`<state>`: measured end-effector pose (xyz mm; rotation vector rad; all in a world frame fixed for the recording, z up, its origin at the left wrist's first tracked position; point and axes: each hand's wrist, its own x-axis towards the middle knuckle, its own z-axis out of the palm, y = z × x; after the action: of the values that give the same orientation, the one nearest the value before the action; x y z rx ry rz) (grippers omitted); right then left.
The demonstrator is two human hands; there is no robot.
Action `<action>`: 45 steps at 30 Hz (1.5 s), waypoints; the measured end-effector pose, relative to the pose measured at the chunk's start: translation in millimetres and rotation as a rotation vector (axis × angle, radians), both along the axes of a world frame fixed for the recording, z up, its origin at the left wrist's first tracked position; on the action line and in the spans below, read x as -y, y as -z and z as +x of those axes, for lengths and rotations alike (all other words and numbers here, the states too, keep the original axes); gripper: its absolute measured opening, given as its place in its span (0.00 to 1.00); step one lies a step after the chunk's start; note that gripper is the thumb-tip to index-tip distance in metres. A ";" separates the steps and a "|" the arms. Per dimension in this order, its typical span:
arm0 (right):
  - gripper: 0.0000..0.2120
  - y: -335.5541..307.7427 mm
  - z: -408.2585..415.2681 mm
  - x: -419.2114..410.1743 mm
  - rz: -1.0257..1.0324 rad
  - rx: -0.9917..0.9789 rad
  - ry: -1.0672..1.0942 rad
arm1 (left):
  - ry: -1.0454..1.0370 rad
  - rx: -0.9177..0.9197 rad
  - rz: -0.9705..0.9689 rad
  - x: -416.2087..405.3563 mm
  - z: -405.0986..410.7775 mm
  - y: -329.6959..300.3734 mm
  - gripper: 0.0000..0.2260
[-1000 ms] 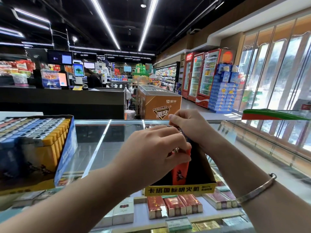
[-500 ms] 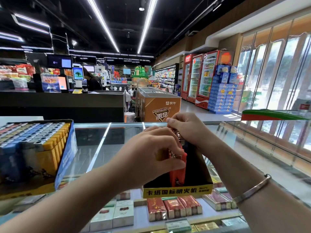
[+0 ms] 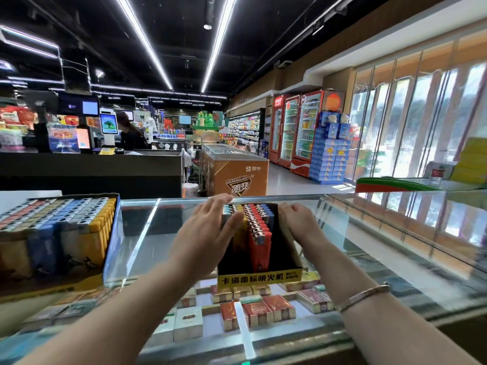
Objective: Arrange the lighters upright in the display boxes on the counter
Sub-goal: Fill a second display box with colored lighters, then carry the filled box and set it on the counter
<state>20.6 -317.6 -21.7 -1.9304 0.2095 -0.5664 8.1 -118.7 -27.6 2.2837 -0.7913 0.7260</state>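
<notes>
Both hands are at the small black display box (image 3: 259, 259) sitting center frame on the glass counter (image 3: 163, 227). Left hand (image 3: 208, 233) has its fingers straight and spread, resting flat against the left side of the box, thumb lying over the lighter tops. Right hand (image 3: 299, 222) is on the box's right wall, fingers loosely bent over the edge, and honestly I can't tell if it's actually gripping or just resting there. Inside the box, the lighters (image 3: 257, 227) stand upright in rows: yellow, red, some blue at the back, with the right part of the box looking dark. Over at the left edge of the frame there's a bigger display box (image 3: 109, 248) packed with upright lighters in blue, yellow and orange. Cigarette packs (image 3: 266, 310) show under the glass, lower center.
</notes>
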 end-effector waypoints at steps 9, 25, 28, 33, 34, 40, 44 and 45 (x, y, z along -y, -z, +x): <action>0.09 10.7 -19.1 -16.9 0.028 -0.187 -0.090 | -0.020 -0.615 -0.184 -0.4 -16.1 14.4 0.25; 0.11 5.1 56.4 20.5 -0.191 -0.271 -0.063 | -0.001 -0.738 -0.281 49.5 76.3 12.4 0.16; 0.10 5.1 76.2 30.4 -0.245 -0.257 -0.011 | 0.007 -0.729 -0.302 63.8 102.8 15.7 0.15; 0.09 9.6 100.6 47.4 -0.229 -0.245 0.003 | -0.050 -0.715 -0.367 87.5 135.7 17.9 0.16; 0.09 10.0 103.5 50.1 -0.228 -0.243 -0.001 | -0.073 -0.717 -0.395 92.4 138.6 17.5 0.16; 0.15 7.5 106.8 67.4 -0.254 -0.342 -0.029 | -0.264 -0.728 -0.438 118.4 138.1 9.2 0.18; 0.21 0.2 90.0 91.5 -0.292 -0.368 -0.050 | -0.318 -0.738 -0.398 142.7 118.0 3.4 0.18; 0.22 -0.2 85.1 98.3 -0.300 -0.382 -0.054 | -0.315 -0.743 -0.375 146.5 114.7 3.4 0.17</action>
<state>105.7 -415.9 -21.6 -2.3209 0.3286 -0.1940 122.8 -265.2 -31.0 2.0999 0.0497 0.0925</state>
